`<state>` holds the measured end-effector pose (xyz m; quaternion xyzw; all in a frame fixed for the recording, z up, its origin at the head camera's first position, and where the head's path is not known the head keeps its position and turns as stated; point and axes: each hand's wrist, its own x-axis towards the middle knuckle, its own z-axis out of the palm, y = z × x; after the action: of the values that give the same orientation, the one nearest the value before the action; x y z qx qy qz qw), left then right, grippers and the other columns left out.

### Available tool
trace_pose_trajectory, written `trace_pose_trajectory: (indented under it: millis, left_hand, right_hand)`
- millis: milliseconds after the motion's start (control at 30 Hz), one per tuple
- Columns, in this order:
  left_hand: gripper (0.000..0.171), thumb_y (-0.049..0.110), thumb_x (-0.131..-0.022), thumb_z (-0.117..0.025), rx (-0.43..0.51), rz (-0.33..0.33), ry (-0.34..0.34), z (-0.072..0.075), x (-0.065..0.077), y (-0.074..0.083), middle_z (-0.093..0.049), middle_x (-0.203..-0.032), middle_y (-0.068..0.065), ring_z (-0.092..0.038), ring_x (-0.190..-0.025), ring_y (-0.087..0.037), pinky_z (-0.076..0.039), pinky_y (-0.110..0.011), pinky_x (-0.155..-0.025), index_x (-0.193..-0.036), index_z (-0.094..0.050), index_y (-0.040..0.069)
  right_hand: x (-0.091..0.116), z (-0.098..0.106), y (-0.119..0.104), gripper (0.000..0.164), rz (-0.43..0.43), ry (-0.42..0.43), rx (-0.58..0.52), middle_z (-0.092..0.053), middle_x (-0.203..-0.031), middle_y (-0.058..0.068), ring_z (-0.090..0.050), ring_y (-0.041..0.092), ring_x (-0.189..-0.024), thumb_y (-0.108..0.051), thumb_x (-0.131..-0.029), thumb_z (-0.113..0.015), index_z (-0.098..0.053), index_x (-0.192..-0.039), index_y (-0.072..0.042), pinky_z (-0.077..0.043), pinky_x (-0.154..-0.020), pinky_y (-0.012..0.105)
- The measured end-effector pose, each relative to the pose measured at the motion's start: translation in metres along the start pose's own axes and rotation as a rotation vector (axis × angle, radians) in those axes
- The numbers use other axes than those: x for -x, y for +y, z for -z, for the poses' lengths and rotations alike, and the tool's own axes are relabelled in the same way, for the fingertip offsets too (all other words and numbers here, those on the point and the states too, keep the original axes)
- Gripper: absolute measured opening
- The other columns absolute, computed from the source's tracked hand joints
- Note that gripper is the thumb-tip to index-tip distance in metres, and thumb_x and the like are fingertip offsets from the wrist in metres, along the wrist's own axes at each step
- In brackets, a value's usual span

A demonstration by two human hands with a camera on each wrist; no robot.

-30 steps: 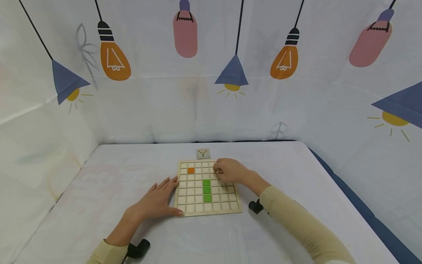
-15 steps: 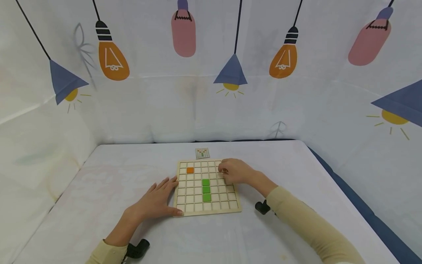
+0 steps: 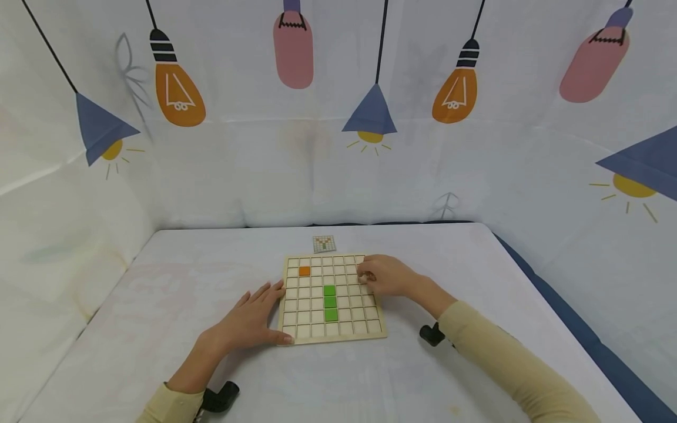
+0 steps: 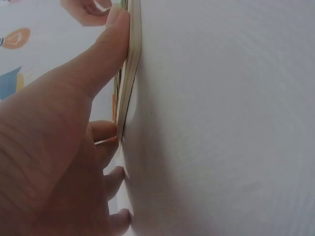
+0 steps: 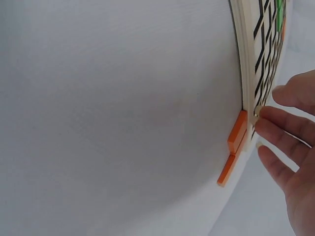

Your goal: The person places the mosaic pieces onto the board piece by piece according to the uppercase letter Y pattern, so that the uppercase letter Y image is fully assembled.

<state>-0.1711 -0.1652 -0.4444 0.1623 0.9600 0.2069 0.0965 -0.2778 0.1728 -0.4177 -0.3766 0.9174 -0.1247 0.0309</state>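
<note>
A square wooden grid board (image 3: 309,333) lies on the white table. Three green tiles (image 3: 330,302) line up in one column, and one orange tile (image 3: 304,271) sits near the far left corner. My left hand (image 3: 245,322) rests along the board's left side, thumb on the near corner and fingertips at the edge. Over the board's far right edge is my right hand (image 3: 390,275), with bent fingers. In the right wrist view its thumb and fingers stand apart, nothing visible between them. Two orange pieces (image 5: 237,132) lie just beyond the board's edge there, close to the fingertips.
A small pattern card (image 3: 324,244) lies behind the board. The white table (image 3: 158,282) extends around it, backed by a white cloth (image 3: 243,170) printed with lamps. Black wrist cameras (image 3: 221,397) hang below both wrists.
My right hand has slid rightward across the far part of the board to its right edge, uncovering more squares. The left hand has stayed in place.
</note>
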Motion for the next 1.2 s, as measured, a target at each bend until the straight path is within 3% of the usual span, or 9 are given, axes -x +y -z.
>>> trace_pose_trajectory:
  millis: [167, 867, 1200]
  left_hand:
    - [0.113, 0.072, -0.07, -0.074, -0.007, -0.004, 0.005, 0.0, 0.001, -0.001, -0.023, -0.167, -0.004, -0.018, -0.154, -0.034, -0.014, -0.067, -0.12, -0.156, -0.031, 0.013]
    - [0.113, 0.072, -0.07, -0.074, -0.002, -0.01, 0.004, 0.002, 0.001, -0.001, -0.023, -0.166, -0.004, -0.019, -0.154, -0.035, -0.015, -0.068, -0.119, -0.156, -0.031, 0.012]
    - [0.114, 0.072, -0.07, -0.074, -0.008, -0.003, -0.002, -0.001, 0.0, -0.001, -0.022, -0.167, -0.003, -0.018, -0.155, -0.033, -0.014, -0.067, -0.12, -0.156, -0.03, 0.013]
  right_hand:
    - [0.005, -0.001, 0.004, 0.026, -0.004, 0.013, -0.004, -0.061, -0.088, -0.005, -0.049, 0.008, -0.074, -0.003, -0.083, -0.059, -0.074, -0.102, -0.013, -0.044, -0.068, 0.023]
    - [0.015, -0.005, 0.02, 0.027, -0.013, 0.004, 0.075, -0.062, -0.093, -0.006, -0.05, 0.01, -0.081, -0.001, -0.086, -0.062, -0.073, -0.104, -0.016, -0.048, -0.075, 0.026]
    - [0.015, -0.007, 0.022, 0.025, -0.025, -0.018, 0.105, -0.055, -0.089, -0.007, -0.047, 0.011, -0.081, 0.0, -0.086, -0.064, -0.066, -0.1, -0.02, -0.042, -0.072, 0.026]
